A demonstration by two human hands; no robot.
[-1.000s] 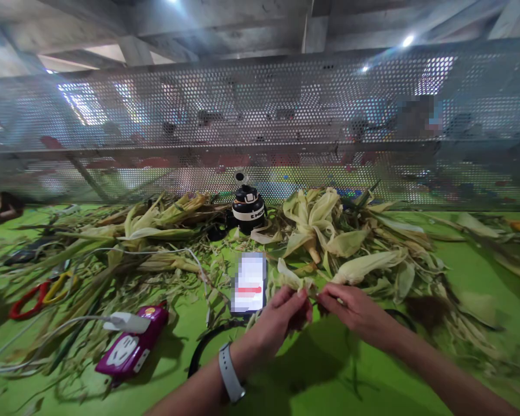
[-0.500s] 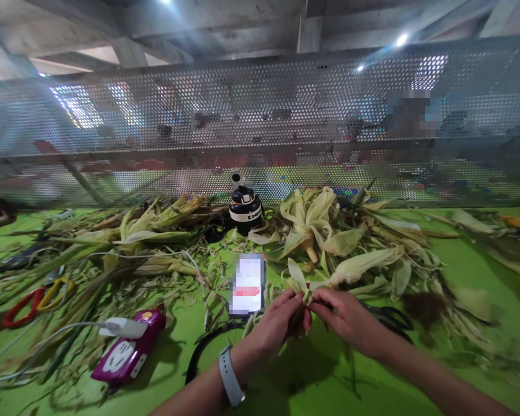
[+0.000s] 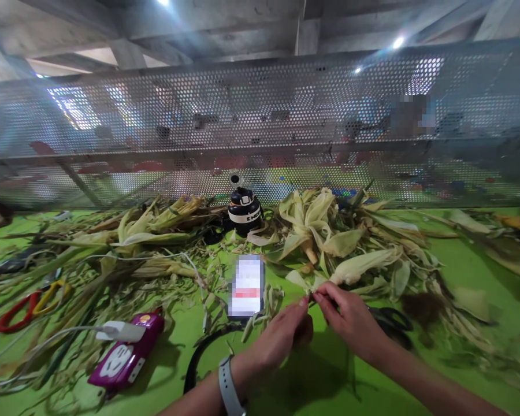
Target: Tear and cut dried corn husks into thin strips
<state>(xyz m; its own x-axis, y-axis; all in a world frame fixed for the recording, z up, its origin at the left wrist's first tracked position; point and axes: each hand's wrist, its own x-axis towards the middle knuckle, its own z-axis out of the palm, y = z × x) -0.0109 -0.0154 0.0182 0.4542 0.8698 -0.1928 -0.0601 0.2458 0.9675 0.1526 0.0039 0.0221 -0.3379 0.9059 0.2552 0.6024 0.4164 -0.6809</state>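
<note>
Both hands meet just right of the phone [image 3: 247, 286], which lies face up on the green table [image 3: 481, 271]. The right hand [image 3: 351, 318] has thumb and forefinger pinched narrow on the near end of a pale husk strip [image 3: 302, 279], whose loose end points up and away, just right of the phone's upper corner. The left hand [image 3: 281, 338], with a grey watch [image 3: 231, 387] on its wrist, comes in below and right of the phone. Its fingers are curled tight and its fingertips are at the same strip; it looks to be gripping it too, though the blur there makes that hard to swear to. Beyond the phone on the right is a big heap of corn husks [image 3: 329, 231], and a black-handled pair of scissors [image 3: 390, 320] lies farther right of the phone than the right hand, close by that wrist. A brown tuft of corn silk [image 3: 422, 306] lies farther right again. Straight behind the phone stands a black flask [image 3: 244, 211], against the foot of a perforated metal screen [image 3: 260, 115]. Left of the phone more husks and stalks [image 3: 151, 231] are strewn about. Nearer on that side is a purple power strip [image 3: 125, 355] with a white plug [image 3: 119, 331] in it, and well to the left lie red-and-yellow-handled scissors [image 3: 26, 297].
</note>
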